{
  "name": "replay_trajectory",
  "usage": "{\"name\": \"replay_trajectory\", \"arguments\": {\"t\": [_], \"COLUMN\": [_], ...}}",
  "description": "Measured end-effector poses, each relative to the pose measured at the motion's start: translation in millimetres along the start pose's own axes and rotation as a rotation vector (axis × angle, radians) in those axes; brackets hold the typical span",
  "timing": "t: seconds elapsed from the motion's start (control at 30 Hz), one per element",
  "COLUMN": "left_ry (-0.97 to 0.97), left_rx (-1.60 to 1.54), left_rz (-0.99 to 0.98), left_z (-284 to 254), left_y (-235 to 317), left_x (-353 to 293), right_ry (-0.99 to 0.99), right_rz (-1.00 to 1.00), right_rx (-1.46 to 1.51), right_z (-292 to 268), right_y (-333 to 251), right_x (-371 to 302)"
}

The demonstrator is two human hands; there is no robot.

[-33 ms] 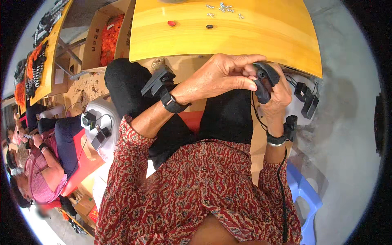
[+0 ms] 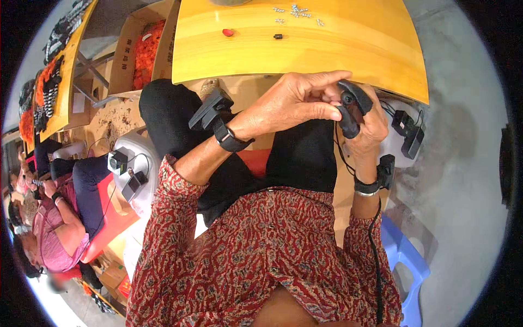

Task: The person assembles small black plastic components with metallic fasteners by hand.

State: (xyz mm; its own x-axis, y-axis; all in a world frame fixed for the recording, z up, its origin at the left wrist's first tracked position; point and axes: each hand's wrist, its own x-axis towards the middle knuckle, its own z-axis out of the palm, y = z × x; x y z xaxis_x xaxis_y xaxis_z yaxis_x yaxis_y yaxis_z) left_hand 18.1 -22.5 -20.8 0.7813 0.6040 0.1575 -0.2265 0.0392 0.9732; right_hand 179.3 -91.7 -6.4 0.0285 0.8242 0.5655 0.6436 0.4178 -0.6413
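Note:
Over my lap, just off the near edge of the yellow table (image 2: 245, 60), a black curved part (image 2: 350, 128) is held between my hands. It has two bowed arms and a small round hub. My right hand (image 2: 376, 128) is closed around its outer side. From the left, my left hand (image 2: 297, 103) reaches across, its thumb against the part and its index finger stretched along the top. The left hand's other fingers are partly hidden. A small red piece (image 2: 227, 32), a short black cylinder (image 2: 278, 36) and several shiny metal bits (image 2: 299, 12) lie on the table.
An open cardboard box (image 2: 122, 60) with orange material stands left of the table. Farther left are another table (image 2: 68, 82) with black and orange goods and a seated person (image 2: 65, 229). A blue stool (image 2: 406, 256) is at my right. Cables hang near my right wrist.

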Motion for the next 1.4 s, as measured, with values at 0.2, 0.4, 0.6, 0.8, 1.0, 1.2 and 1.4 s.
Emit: {"name": "replay_trajectory", "arguments": {"t": [0.2, 0.4, 0.6, 0.8, 1.0, 1.2, 1.4], "left_ry": [0.0, 0.014, -0.025, -0.083, -0.098, -0.138, -0.164], "left_rx": [-0.156, -0.18, -0.124, -0.187, -0.17, -0.1, -0.158], "left_rz": [-0.054, -0.11, -0.154, -0.217, -0.276, -0.278, -0.259], "left_z": [-3, -8, -3, 1, 5, 10, 15], "left_y": [2, 1, 5, -3, -4, -5, -12], "left_x": [5, 11, 9, 5, 6, 10, 11], "right_ry": [0.11, 0.118, 0.265, 0.754, 1.059, 0.921, 0.888], "right_rz": [0.036, 0.096, 0.064, 0.458, 0.525, 0.615, 0.471], "right_rx": [-0.009, 0.01, -0.058, -0.092, 0.041, 0.01, 0.165], "right_z": [-2, -14, -38, -118, -168, -198, -166], "right_y": [9, 14, 39, 123, 208, 282, 170], "right_x": [0, -2, -9, -15, -5, -14, 7]}}
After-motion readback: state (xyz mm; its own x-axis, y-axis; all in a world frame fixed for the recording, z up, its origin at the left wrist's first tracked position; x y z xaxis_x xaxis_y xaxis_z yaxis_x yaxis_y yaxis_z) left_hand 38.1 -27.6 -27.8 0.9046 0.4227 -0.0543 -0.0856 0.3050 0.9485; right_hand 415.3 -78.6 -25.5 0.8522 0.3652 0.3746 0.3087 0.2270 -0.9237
